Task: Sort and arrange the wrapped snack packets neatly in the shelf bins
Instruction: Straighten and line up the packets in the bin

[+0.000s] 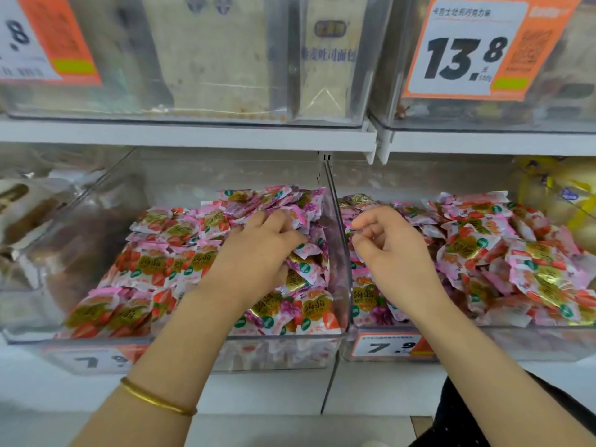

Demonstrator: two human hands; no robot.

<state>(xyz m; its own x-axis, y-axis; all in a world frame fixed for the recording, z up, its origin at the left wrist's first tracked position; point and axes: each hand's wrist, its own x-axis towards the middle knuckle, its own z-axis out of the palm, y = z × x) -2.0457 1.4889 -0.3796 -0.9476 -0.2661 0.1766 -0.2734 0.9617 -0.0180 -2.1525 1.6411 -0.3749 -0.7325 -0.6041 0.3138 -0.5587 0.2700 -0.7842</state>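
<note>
1. Left hand [261,250] is digging into the left bin [193,353], its fingers curling and clamping on loose packets [303,250] at the fingertips.
2. Right hand [393,250] is hovering over the right bin [483,343] with fingers curled together; cannot tell if they are pinching anything.
3. Step, probably: gathering strays. Packets left of the left fingers are lying in neat rows.
4. Next move is likely calling for laying the gripped ones flat.

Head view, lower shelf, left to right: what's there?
brown-wrapped pastries → left-bin packets → left hand → clear divider → right hand → right-bin packets → yellow-wrapped goods
</note>
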